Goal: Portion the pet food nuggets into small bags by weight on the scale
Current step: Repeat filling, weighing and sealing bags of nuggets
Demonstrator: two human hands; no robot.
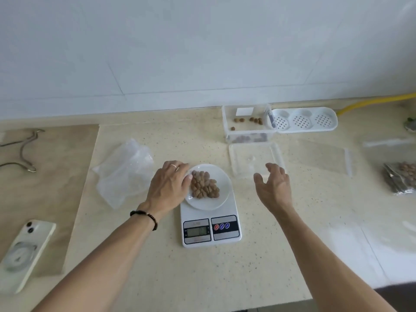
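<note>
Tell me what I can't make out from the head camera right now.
- Scale display: digits too blurred to read.
- Plate: left rim hidden under the left hand, so its grip is unclear.
- Filled bag: cut off by the right edge.
- Clear container: lower nuggets blurred behind its front wall.
- Right hand: open, contact with the lid unclear.

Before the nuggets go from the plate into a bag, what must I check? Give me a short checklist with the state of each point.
1. Plate sits fully on scale: ok.
2. Nuggets all on plate: ok.
3. Display reading: cannot tell, blurred.
4. Left hand off the plate: not ok, fingers touch its rim.
5. Right hand free: ok, open, empty.
6. Empty bag within reach: ok, left of scale.
</note>
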